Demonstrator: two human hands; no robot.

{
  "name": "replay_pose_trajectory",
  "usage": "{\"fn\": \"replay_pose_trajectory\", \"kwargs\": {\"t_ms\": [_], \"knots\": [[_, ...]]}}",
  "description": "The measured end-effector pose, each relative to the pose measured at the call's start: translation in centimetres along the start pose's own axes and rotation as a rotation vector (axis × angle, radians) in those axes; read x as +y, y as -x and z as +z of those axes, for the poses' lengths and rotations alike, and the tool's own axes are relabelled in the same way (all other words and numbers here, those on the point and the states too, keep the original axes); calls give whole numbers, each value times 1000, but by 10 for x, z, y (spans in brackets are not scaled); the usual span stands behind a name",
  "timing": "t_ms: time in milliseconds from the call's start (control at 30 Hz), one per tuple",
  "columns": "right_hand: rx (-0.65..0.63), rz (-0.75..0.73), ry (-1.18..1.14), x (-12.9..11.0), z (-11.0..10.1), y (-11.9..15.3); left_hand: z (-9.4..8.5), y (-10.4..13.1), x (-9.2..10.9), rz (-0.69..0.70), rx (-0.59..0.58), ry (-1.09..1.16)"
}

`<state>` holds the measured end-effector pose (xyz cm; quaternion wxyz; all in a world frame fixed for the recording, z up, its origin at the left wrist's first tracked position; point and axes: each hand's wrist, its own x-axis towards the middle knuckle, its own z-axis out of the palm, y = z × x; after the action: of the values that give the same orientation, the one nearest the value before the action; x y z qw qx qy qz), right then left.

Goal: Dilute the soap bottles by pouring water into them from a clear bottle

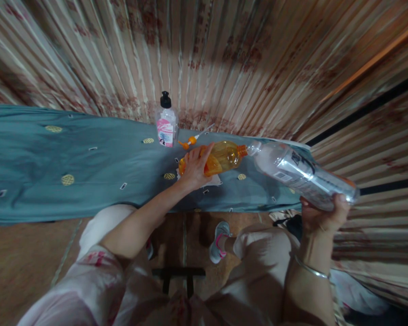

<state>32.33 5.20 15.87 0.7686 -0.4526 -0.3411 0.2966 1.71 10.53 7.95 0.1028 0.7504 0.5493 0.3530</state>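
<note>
My left hand [195,170] is wrapped round an orange see-through bottle [227,156], which is tilted with its open neck pointing right. My right hand [324,213] grips the base end of a large clear plastic bottle [295,170] with a silver label. The necks of the two bottles meet, mouth to mouth. Orange liquid shows in the orange bottle near my fingers. Behind my left hand an orange pump top [190,141] with a thin tube lies on the cloth. A white paper or cloth piece [213,181] is partly hidden under the orange bottle.
A clear bottle with a black pump and pink label [166,127] stands at the back of the teal patterned cloth [102,167]. Pleated floral curtains [190,59] hang behind and to the right. Below are my legs, a shoe [220,242] and the tiled floor.
</note>
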Motion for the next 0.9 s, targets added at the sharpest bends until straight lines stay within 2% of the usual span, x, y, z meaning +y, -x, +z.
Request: {"fn": "replay_pose_trajectory", "kwargs": {"t_ms": [500,900], "knots": [[-7,-15,33,2,-2,-2,-6,0,6,-30,-32,-15],[3,-12,11,3,-3,-2,0,0,0,-1,-1,-12]]}}
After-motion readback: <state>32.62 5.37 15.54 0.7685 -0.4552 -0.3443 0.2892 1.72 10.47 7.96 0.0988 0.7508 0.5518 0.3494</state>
